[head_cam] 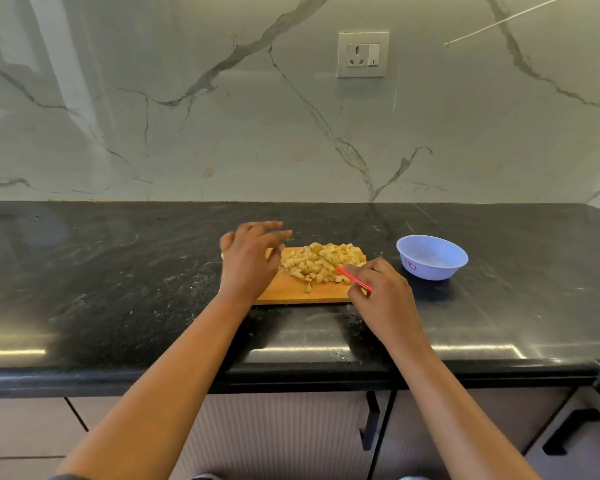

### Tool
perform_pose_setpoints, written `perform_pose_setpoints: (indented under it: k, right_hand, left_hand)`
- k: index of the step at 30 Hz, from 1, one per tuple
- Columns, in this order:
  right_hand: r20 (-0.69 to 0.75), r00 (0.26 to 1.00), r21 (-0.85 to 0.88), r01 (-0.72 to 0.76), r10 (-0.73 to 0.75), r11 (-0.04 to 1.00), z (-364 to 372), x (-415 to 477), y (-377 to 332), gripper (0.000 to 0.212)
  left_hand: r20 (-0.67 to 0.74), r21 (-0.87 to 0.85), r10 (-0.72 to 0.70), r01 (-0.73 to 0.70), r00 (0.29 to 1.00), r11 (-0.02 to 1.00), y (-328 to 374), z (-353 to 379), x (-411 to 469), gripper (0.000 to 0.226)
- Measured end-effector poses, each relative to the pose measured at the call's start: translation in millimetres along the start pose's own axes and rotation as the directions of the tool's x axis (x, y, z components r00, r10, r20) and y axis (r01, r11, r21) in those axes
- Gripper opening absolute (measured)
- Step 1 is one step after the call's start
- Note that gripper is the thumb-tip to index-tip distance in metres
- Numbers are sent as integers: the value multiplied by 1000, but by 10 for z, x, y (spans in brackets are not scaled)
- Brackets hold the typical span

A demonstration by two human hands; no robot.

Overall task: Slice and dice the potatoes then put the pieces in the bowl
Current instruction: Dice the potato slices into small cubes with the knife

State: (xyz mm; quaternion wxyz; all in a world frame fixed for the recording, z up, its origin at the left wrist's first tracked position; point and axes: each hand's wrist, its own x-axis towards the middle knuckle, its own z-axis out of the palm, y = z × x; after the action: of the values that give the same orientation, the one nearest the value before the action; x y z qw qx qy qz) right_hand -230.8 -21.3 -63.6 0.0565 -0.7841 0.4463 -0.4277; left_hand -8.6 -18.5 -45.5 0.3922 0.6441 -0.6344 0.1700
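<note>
Nearest: pale ribbed cabinet fronts [291, 438] under the counter, with black bar handles [369, 424]. Both bare forearms reach in over the rounded front edge.

Surface: black polished stone counter [118, 271], glossy, with light streaks along the front lip.

Wooden cutting board [291, 292] lies flat on the counter, mid-frame.

Right hand [381, 292] is at the board's near right corner, fingers curled round the red handle of a knife [354, 278]. The blade points up-left into the pile and is mostly lost among the pieces.

Diced potato pieces [319, 263] are heaped on the far right half of the board, with one stray cube nearer the front edge. The pile sits between the two hands, just ahead of the right knuckles.

Left hand [248, 261] is over the board's left end, fingers straight and spread, holding nothing. The tips are blurred and just beside the pile's left edge. Contact with board or pieces: can't tell.

Light blue bowl [432, 257] stands upright on the counter right of the board, apart from it, red label on its side.

Far: white marble-look backsplash [222, 133] with grey veins, and a wall socket [363, 54] above the board.
</note>
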Motion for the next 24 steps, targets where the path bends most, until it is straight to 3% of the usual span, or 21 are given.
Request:
perform_pose_setpoints:
  k: [4, 9, 14, 20, 24]
  right_hand:
    - [127, 984, 171, 105, -127, 980, -33, -38, -43, 34]
    - [238, 935, 98, 248, -265, 964, 21, -33, -65, 34]
    - [244, 965, -69, 119, -99, 990, 32, 27, -91, 33]
    - [159, 986, 108, -58, 41, 992, -59, -25, -59, 34]
    - [129, 987, 157, -117, 97, 981, -43, -14, -32, 34]
  left_hand:
    - [-83, -184, -313, 294, 946, 938, -223, -314, -129, 18]
    - [-73, -194, -400, 381, 914, 904, -451, -453, -246, 15]
    - [53, -144, -423, 426, 905, 893, -447, -453, -256, 21]
    - [141, -33, -433, 442, 890, 897, -444, -418, -268, 24]
    - [207, 112, -357, 341, 911, 933, -433, -376, -267, 26]
